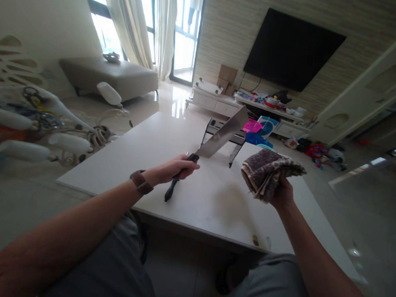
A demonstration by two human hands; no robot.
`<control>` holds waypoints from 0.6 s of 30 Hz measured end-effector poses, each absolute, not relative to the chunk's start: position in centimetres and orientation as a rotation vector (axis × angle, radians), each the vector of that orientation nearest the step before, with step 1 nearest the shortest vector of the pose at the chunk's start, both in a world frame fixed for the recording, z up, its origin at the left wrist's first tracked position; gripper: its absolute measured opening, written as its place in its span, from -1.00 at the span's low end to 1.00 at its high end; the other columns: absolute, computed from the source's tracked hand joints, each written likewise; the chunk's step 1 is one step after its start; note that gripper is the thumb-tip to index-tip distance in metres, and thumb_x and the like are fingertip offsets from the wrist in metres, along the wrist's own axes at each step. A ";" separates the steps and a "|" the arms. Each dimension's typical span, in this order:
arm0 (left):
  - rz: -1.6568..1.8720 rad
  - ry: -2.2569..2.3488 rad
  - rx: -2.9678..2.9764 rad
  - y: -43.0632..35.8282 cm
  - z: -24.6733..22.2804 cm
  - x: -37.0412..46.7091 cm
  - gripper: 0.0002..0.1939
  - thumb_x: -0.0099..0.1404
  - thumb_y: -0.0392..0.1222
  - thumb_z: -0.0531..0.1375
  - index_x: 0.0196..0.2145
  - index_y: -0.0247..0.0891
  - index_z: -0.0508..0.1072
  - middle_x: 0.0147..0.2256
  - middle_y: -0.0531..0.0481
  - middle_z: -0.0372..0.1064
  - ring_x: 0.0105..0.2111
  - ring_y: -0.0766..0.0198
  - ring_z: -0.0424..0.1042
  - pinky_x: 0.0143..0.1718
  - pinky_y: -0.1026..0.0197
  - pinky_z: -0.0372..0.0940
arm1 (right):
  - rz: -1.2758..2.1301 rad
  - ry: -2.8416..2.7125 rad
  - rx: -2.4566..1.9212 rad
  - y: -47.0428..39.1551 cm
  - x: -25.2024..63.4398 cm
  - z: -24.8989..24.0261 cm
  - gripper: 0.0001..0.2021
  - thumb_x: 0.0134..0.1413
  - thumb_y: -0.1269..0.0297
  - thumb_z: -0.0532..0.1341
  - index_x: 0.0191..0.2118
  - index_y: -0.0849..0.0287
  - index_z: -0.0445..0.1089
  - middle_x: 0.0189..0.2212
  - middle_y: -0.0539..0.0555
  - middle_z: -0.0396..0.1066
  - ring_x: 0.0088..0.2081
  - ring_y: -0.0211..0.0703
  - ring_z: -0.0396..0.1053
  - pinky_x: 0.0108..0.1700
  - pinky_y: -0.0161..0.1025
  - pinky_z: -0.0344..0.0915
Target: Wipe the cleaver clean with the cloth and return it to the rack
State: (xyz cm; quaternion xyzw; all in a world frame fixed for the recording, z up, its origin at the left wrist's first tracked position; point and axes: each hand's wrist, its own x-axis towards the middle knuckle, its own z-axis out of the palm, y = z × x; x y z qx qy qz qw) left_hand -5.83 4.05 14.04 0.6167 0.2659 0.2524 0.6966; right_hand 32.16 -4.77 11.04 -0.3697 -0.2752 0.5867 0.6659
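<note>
My left hand [179, 169] is wrapped round the black handle of a cleaver [222, 134]. Its broad, shiny blade points up and away over the white table [143, 149]. Below that hand lies a tool with a black handle [170, 191], the rest of it hidden by my hand. On the right, my right hand [284, 192] grips a folded brown-and-cream cloth [264, 171], held above the table. Behind the blade stands a small metal frame [239, 147] with black feet, partly covered by the cleaver.
A small yellow-and-black item [255, 240] and a clear piece [268, 242] lie at the table's near edge. Left of the table are white lamp arms [71, 143]. Farther off are a bench [115, 72], a low cabinet [217, 105], a pink basket [253, 125] and a television [293, 49].
</note>
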 end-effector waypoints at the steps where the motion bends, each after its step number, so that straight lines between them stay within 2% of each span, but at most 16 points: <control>1: 0.524 0.535 1.277 3.6 14.0 -5.4 -0.63 0.22 -0.07 0.26 -0.56 -0.22 0.16 -0.68 0.18 -0.02 -0.67 0.46 -0.04 -0.61 0.32 -0.10 | 1.332 -0.633 -0.852 -4.7 32.1 10.6 -0.51 -0.18 0.06 0.45 -0.05 0.01 0.46 -0.14 0.08 0.62 0.20 0.24 0.39 0.32 0.36 0.18; 4: 0.420 0.437 1.097 2.6 13.8 -3.9 -0.59 0.25 -0.02 0.28 -0.56 -0.23 0.18 -0.70 0.19 -0.02 -0.71 0.49 -0.06 -0.66 0.36 -0.15 | 1.387 -0.664 -0.912 -4.5 31.5 9.6 -0.56 -0.24 0.07 0.48 -0.16 0.04 0.49 -0.19 0.10 0.63 0.12 0.31 0.45 0.29 0.39 0.19; 7: 0.359 0.427 1.073 1.9 13.2 -2.3 -0.58 0.24 0.01 0.30 -0.57 -0.25 0.22 -0.69 0.16 0.05 -0.73 0.52 -0.03 -0.69 0.38 -0.14 | 1.436 -0.687 -0.970 -4.5 30.1 9.1 -0.56 -0.27 0.06 0.50 -0.20 0.10 0.52 -0.21 0.12 0.64 -0.01 0.28 0.53 0.26 0.33 0.26; 12: 0.218 0.505 1.097 1.0 12.0 0.2 -0.61 0.25 0.01 0.26 -0.56 -0.26 0.26 -0.70 0.17 0.05 -0.73 0.49 0.02 -0.71 0.40 -0.10 | 1.429 -0.658 -0.947 -3.9 26.4 9.0 -0.63 -0.15 0.10 0.47 -0.19 0.13 0.53 -0.25 0.12 0.65 -0.08 0.22 0.58 0.19 0.22 0.39; 14: 0.206 0.558 1.106 0.7 11.5 1.0 -0.64 0.26 0.01 0.24 -0.53 -0.26 0.28 -0.68 0.14 0.12 -0.73 0.46 0.09 -0.71 0.39 -0.01 | 1.373 -0.611 -0.938 -3.5 25.2 8.9 -0.67 -0.10 0.17 0.45 -0.18 0.14 0.53 -0.26 0.11 0.65 -0.09 0.18 0.59 0.15 0.16 0.44; 16: 0.268 0.624 1.165 0.5 11.1 1.5 -0.71 0.25 0.00 0.24 -0.45 -0.26 0.32 -0.63 0.11 0.23 -0.71 0.40 0.22 -0.68 0.35 0.14 | 1.292 -0.552 -0.951 -3.2 24.5 8.8 -0.67 -0.11 0.27 0.45 -0.16 0.17 0.52 -0.25 0.10 0.65 -0.14 0.12 0.60 0.11 0.09 0.49; 18: 0.365 0.693 1.262 0.6 10.8 1.8 -0.73 0.26 -0.01 0.24 -0.41 -0.23 0.30 -0.60 0.13 0.26 -0.70 0.38 0.27 -0.67 0.32 0.21 | 1.229 -0.507 -0.980 -3.0 24.5 8.7 -0.67 -0.12 0.35 0.45 -0.15 0.18 0.52 -0.26 0.08 0.65 -0.21 0.06 0.61 0.07 0.05 0.52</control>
